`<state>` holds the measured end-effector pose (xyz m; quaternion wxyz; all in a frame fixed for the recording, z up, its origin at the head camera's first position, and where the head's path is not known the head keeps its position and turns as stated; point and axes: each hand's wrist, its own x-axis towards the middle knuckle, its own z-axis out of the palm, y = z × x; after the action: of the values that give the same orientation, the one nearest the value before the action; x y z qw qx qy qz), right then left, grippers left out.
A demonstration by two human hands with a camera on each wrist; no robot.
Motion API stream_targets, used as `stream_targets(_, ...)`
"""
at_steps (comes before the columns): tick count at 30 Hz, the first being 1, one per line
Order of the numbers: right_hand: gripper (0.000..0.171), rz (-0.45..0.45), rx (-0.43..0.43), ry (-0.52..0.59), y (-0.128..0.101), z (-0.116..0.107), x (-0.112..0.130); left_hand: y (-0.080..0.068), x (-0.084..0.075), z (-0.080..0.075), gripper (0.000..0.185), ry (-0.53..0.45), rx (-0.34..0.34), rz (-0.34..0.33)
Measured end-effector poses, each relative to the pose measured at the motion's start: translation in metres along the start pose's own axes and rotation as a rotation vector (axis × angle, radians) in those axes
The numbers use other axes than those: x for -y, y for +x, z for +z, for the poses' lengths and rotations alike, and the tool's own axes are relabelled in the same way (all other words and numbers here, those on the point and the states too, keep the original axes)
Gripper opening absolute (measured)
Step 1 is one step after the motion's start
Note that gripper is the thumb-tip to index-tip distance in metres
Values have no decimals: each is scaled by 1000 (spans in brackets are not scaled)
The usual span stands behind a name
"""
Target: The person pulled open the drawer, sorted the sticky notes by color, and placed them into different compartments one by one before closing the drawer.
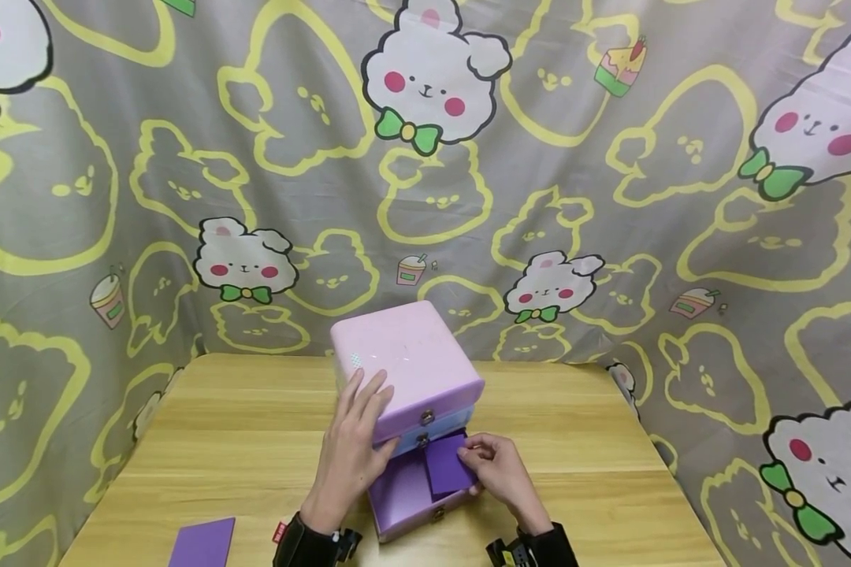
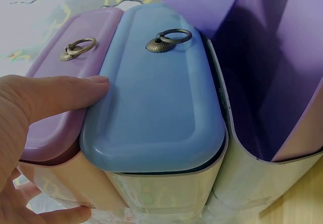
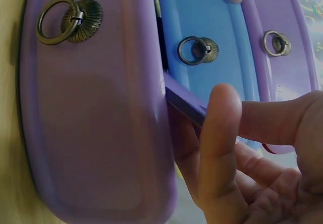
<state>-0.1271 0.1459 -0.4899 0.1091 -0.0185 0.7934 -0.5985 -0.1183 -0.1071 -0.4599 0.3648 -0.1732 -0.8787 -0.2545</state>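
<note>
A small drawer chest [image 1: 404,354] with a pink top stands on the table, its lowest purple drawer [image 1: 397,488] pulled out. My left hand [image 1: 354,441] rests against the chest, fingers extended over the top and thumb on the front. In the left wrist view the thumb lies at the seam between the upper drawer [image 2: 48,103] and the blue drawer [image 2: 151,103]. My right hand [image 1: 499,468] pinches a flat purple card [image 1: 447,466] at the right side of the pulled-out drawer. In the right wrist view the card's edge [image 3: 184,100] shows between thumb and fingers.
Another purple card [image 1: 202,543] lies on the wooden table [image 1: 255,441] at the front left. Each drawer front bears a brass ring pull, such as this ring pull [image 3: 199,51]. A patterned curtain [image 1: 312,197] hangs behind the table and along both sides.
</note>
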Motion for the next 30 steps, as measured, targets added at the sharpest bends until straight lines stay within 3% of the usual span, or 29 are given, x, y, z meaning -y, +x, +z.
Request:
stream_targets(16,19,-58,94,-112,6,10,-9,-1,1,1,87,7,-11,14)
stream_targets(30,19,-47,95,-149,6,13,-9,-1,0,1,88,13,-5,6)
